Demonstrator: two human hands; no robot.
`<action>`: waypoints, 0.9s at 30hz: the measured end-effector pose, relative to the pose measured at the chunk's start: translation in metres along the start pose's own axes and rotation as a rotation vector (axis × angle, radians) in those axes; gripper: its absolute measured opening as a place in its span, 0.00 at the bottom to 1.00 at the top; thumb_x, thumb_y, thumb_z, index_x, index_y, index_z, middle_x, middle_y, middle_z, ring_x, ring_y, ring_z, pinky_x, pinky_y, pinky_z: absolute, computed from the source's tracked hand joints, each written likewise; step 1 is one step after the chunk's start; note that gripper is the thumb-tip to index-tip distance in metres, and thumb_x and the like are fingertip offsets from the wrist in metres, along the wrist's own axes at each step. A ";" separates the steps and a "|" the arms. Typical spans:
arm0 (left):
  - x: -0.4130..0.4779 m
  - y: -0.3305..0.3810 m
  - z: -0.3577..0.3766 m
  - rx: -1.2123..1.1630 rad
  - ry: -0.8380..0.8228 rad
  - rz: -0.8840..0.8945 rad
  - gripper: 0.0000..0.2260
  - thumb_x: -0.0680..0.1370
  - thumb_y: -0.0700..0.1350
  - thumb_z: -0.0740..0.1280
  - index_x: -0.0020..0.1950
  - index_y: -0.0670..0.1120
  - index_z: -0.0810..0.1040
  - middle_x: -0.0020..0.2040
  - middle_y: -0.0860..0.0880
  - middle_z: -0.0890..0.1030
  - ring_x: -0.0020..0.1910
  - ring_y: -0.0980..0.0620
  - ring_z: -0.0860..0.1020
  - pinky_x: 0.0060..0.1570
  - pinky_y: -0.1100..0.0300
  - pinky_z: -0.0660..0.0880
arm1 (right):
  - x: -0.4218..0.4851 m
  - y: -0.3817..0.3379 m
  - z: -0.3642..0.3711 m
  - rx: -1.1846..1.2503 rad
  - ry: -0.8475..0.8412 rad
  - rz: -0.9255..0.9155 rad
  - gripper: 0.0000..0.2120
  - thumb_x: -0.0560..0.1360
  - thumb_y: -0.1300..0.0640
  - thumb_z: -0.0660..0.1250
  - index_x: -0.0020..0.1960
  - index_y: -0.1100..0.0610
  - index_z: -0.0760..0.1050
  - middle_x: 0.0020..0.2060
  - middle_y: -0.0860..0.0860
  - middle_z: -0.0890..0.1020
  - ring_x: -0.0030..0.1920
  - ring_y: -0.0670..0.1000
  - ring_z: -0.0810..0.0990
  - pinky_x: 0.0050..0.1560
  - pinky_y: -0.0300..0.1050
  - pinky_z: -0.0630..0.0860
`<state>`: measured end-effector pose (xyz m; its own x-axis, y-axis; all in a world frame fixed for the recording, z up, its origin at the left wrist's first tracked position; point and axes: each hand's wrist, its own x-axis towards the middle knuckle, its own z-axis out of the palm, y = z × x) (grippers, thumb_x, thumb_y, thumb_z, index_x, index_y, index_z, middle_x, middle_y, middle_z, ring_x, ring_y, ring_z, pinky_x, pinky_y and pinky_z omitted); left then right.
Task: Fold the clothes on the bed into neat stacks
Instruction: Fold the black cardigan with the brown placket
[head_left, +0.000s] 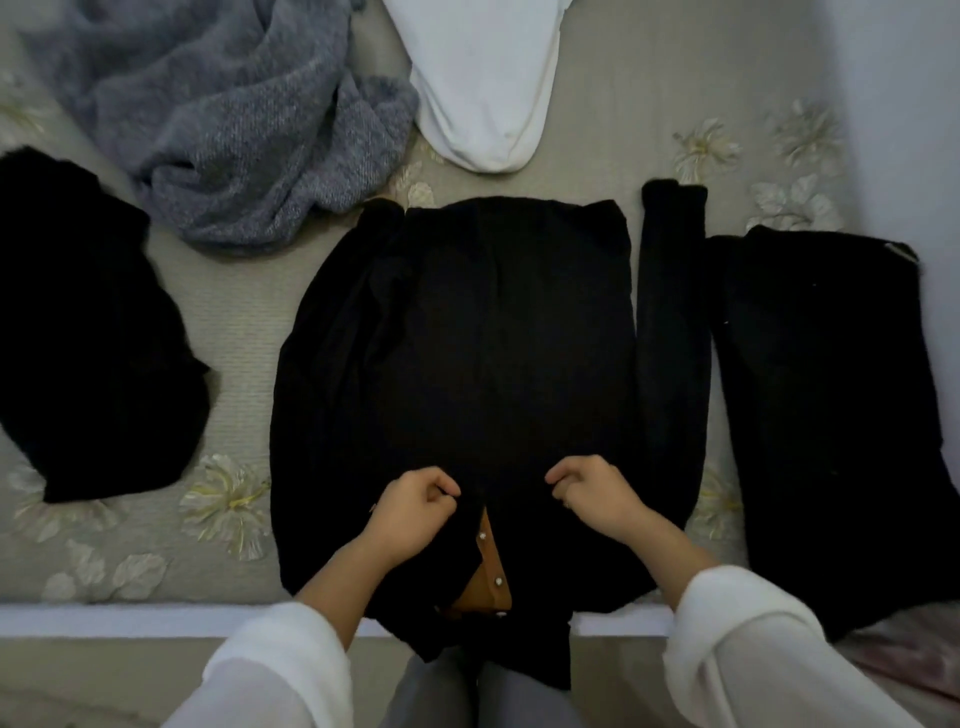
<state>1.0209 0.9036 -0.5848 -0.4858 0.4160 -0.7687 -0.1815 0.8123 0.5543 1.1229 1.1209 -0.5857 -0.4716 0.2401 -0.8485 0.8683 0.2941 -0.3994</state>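
the black garment (467, 338) lies spread flat mid-bed (244, 322), its near edge hanging over the bed's side. the left hand (415, 506) and right hand (592, 493) each pinch its fabric with curled fingers, beside a brown snap placket (488, 571).

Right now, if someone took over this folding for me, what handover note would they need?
Left hand: pinches the black cardigan near its front opening.
Right hand: pinches the same cardigan on the other side of the opening.
Cardigan lies flat mid-bed, tan lining showing, one sleeve lying straight along its right side, hem hanging over the bed's edge.
Done: a black garment looks folded at the right.
Left: finish the cardigan; black heap at left, grey knit and white garment at the far side look unfolded.
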 end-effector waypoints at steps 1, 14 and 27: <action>0.013 0.010 -0.010 -0.013 0.053 0.005 0.06 0.77 0.40 0.65 0.49 0.51 0.78 0.39 0.48 0.82 0.40 0.49 0.82 0.42 0.56 0.78 | 0.010 -0.009 -0.012 0.018 0.032 -0.001 0.09 0.77 0.63 0.61 0.48 0.51 0.77 0.42 0.51 0.82 0.41 0.48 0.80 0.42 0.42 0.76; 0.181 0.088 -0.140 -0.026 0.759 -0.158 0.23 0.79 0.57 0.62 0.65 0.41 0.69 0.64 0.39 0.70 0.56 0.37 0.74 0.54 0.51 0.69 | 0.168 -0.083 -0.131 0.126 0.567 -0.150 0.29 0.77 0.55 0.63 0.74 0.56 0.56 0.39 0.50 0.82 0.39 0.47 0.78 0.39 0.43 0.70; 0.232 0.111 -0.200 -0.015 0.780 0.033 0.11 0.76 0.49 0.67 0.40 0.43 0.70 0.34 0.44 0.79 0.32 0.43 0.82 0.43 0.48 0.79 | 0.234 -0.127 -0.179 0.693 0.848 -0.161 0.14 0.80 0.60 0.60 0.65 0.62 0.66 0.31 0.56 0.79 0.20 0.45 0.77 0.20 0.37 0.75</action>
<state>0.7166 1.0082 -0.6383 -0.9511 0.0276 -0.3077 -0.1651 0.7966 0.5816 0.8748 1.3055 -0.6711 -0.3089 0.8793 -0.3625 0.5607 -0.1395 -0.8162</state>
